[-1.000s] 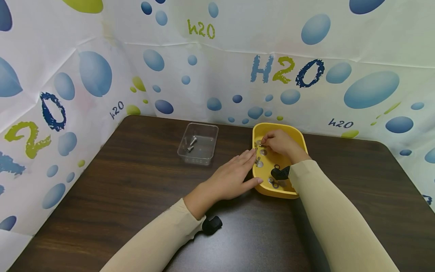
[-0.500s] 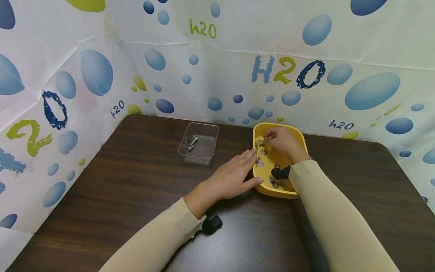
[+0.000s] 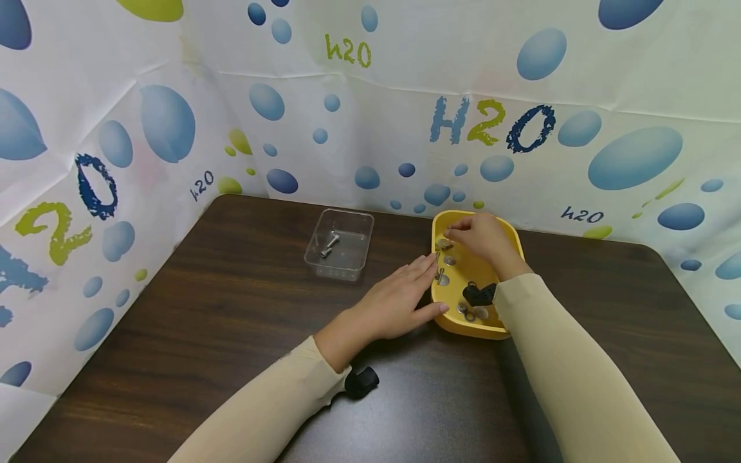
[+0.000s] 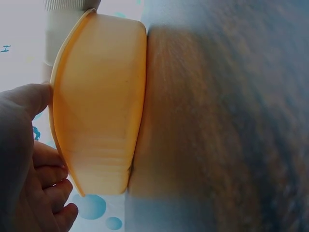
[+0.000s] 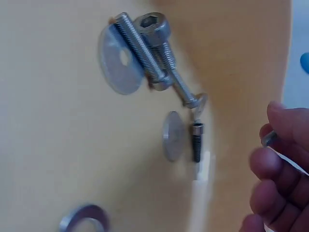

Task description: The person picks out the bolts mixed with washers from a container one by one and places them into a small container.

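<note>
My left hand [image 3: 396,299] rests with straight fingers on the near left rim of a yellow tray [image 3: 463,273]. The left wrist view has its thumb and fingers touching the rim of the tray [image 4: 99,101]. Over the far end of the tray, my right hand [image 3: 483,238] pinches a small metal piece, apparently a bolt [image 5: 269,138]; only its end shows between thumb and fingers. Below lie several socket-head bolts [image 5: 140,46], a large flat washer [image 5: 108,60], a smaller disc [image 5: 173,136] and a ring [image 5: 84,215]. My right forearm covers part of the tray.
A clear plastic box [image 3: 354,247] stands left of the tray and holds bolts [image 3: 330,244]. Both stand on a dark wooden table [image 3: 231,302]. A white sheet [image 3: 393,58] with blue drops hangs behind and at the left.
My right hand has lifted slightly off the tray's contents toward the far rim, with the bolt between its fingers. The left hand stays in place.
</note>
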`<move>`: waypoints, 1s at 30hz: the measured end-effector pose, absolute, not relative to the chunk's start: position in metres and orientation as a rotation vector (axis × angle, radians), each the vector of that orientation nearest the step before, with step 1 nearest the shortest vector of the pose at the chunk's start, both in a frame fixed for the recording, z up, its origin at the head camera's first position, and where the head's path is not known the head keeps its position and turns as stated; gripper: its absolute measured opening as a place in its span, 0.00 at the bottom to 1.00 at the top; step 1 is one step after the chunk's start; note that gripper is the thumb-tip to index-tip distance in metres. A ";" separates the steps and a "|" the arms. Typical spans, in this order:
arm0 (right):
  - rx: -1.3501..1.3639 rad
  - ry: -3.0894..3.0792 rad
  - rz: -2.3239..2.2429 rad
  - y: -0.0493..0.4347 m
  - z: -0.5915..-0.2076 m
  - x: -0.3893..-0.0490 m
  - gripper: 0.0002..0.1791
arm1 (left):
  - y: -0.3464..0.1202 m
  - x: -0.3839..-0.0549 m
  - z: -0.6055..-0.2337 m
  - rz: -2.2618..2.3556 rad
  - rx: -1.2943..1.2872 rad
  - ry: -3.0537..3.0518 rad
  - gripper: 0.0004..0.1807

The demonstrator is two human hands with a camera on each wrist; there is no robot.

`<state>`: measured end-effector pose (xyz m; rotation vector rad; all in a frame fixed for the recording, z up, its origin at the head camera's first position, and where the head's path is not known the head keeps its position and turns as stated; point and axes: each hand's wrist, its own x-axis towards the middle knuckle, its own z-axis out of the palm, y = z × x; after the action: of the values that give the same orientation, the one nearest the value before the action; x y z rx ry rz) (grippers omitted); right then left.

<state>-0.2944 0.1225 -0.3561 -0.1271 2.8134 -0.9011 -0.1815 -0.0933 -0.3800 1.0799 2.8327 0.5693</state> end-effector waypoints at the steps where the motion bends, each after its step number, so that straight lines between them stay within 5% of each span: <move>1: -0.139 2.825 -0.902 0.122 -0.354 -0.294 0.22 | -0.093 -0.182 -0.380 0.574 1.081 2.831 0.44; 13: -0.270 2.974 -0.963 0.110 -0.330 -0.291 0.22 | -0.109 -0.186 -0.370 0.626 1.031 2.882 0.42; 30: -0.634 2.994 -1.045 0.045 -0.285 -0.256 0.15 | -0.202 -0.204 -0.357 0.760 0.714 3.047 0.44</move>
<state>-0.2561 0.0448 -0.2849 -0.6337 2.9935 -1.0451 -0.2039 -0.2018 -0.3567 0.7137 3.0469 0.7600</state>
